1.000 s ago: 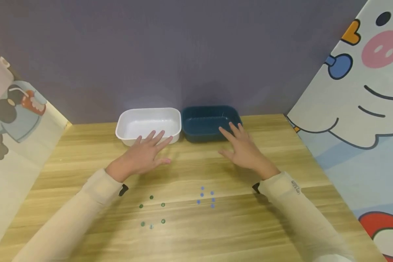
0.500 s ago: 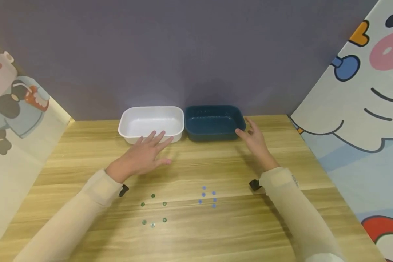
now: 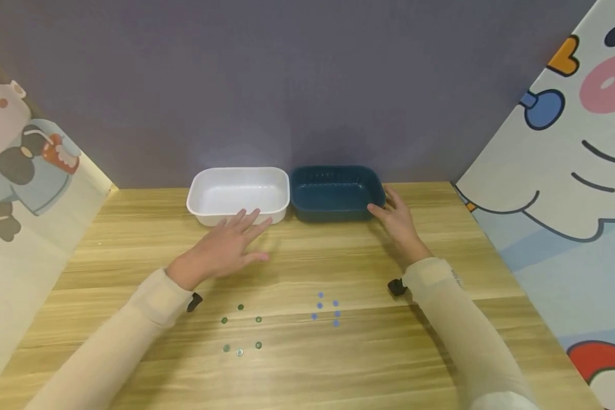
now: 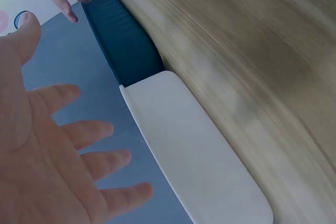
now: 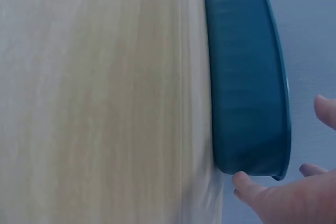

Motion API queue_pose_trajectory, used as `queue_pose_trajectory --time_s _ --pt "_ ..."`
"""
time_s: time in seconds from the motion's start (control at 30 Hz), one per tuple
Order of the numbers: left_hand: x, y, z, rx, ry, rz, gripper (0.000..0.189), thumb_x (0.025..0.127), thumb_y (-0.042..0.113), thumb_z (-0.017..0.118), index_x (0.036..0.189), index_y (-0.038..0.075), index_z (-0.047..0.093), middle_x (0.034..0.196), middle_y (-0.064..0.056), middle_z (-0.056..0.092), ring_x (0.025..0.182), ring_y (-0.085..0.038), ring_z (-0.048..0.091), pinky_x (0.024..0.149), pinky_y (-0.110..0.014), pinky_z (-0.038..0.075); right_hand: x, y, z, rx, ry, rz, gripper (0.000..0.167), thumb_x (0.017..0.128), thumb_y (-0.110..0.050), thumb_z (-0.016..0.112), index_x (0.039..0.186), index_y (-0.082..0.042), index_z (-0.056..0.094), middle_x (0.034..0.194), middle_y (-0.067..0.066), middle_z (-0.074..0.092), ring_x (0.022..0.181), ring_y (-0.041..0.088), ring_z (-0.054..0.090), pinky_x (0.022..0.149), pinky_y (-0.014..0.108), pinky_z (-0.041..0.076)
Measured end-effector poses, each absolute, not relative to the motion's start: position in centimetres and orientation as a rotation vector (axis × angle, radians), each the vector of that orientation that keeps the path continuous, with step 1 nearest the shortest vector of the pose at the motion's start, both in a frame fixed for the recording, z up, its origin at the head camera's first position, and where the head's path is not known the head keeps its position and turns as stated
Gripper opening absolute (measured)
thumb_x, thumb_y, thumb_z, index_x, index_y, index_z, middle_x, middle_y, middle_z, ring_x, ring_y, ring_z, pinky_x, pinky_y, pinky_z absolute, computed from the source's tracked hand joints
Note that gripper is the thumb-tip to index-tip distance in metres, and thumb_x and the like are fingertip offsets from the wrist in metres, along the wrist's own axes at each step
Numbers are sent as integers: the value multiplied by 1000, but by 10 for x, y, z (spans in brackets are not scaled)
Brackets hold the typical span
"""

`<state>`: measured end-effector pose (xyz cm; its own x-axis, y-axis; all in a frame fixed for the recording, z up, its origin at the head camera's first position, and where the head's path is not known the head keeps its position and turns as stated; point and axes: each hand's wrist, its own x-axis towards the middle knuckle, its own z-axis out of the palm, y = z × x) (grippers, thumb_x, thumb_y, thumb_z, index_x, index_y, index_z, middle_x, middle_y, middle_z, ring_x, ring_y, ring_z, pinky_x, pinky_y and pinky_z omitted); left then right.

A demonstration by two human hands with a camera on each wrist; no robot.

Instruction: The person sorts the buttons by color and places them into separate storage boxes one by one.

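Note:
A white rectangular tub [image 3: 238, 193] and a dark blue one [image 3: 335, 196] stand side by side at the back of the wooden table. My left hand [image 3: 222, 247], fingers spread and thumb out, hovers before the white tub, its fingertips overlapping the front wall in the head view. At the right end of the blue tub is my right hand [image 3: 398, 223]. Its thumb and fingers are parted around the corner; the right wrist view has a fingertip [image 5: 242, 179] close by the tub's end wall. Both hands hold nothing.
Several small green discs [image 3: 241, 307] lie in a loose ring on the table's left front. Several small blue discs [image 3: 320, 306] lie right of them. A grey-purple partition [image 3: 287, 85] rises behind the tubs, with cartoon-printed panels [image 3: 558, 171] at both sides.
My right hand has moved right, from in front of the blue tub to its right end, with its fingers drawn closer together. The left hand has stayed nearly still.

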<state>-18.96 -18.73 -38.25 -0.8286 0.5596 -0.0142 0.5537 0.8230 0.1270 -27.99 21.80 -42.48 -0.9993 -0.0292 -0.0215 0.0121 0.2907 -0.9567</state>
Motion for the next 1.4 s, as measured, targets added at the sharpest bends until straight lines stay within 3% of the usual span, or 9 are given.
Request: queue_pose_trajectory --time_s 0.13,0.4,0.67,0.8,0.9,0.97,1.13,1.3,1.4 --pt "-186 -186 -384 924 2964 215 86 96 74 37 162 19 24 164 -21 19 147 -49 20 114 -67 23 -282 216 -428 -6 2506 -1835 85 97 -36 69 163 -22 18 165 19 15 146 41 27 115 53 34" --pt "-178 -182 -386 1119 3056 278 69 93 43 72 145 3 52 145 -28 48 132 -44 48 109 -56 40 -291 215 -433 -3 2515 -1798 84 98 -35 68 163 -18 17 166 16 10 149 37 23 118 51 29" --pt "-165 -181 -387 1071 2989 231 55 92 35 75 136 3 62 134 -25 59 118 -42 60 97 -55 51 -297 217 -439 -2 2560 -1738 82 99 -39 66 162 -17 20 166 15 12 150 38 18 117 53 29" --pt "-158 -183 -388 1066 2957 243 51 90 29 78 131 2 65 128 -24 63 113 -40 63 95 -54 53 -299 216 -443 -4 2588 -1700 78 99 -43 64 162 -20 24 146 25 43 114 34 56 95 45 50" --pt "-153 -185 -387 1030 2926 263 47 89 24 79 128 3 67 122 -22 66 109 -38 64 92 -53 54 -301 216 -443 -10 2599 -1690 77 100 -41 63 162 -18 24 139 25 48 83 27 57 76 37 50" --pt "-150 -187 -388 997 2902 262 43 88 22 79 126 4 69 117 -19 68 104 -35 65 88 -50 56 -302 216 -441 -17 2590 -1693 77 100 -38 64 162 -16 23 144 24 45 85 26 58 79 34 49" --pt "-143 -190 -392 909 2812 304 17 89 16 76 105 8 73 92 -3 64 79 -17 59 71 -36 55 -304 216 -439 -3 2582 -1689 78 101 -34 64 162 -16 20 102 19 56 79 25 57 78 37 49" --pt "-134 -192 -399 864 2740 323 16 88 14 77 80 18 64 77 7 50 65 -10 46 59 -27 45 -306 216 -440 28 2621 -1665 71 103 -37 59 161 -15 25 124 22 55 90 29 56 79 38 49" --pt "-130 -192 -404 869 2730 332 19 85 11 79 77 19 63 76 9 49 66 -9 46 60 -26 45 -307 214 -442 34 2642 -1663 67 104 -37 56 160 -12 28 148 25 42 122 37 50 99 45 45"
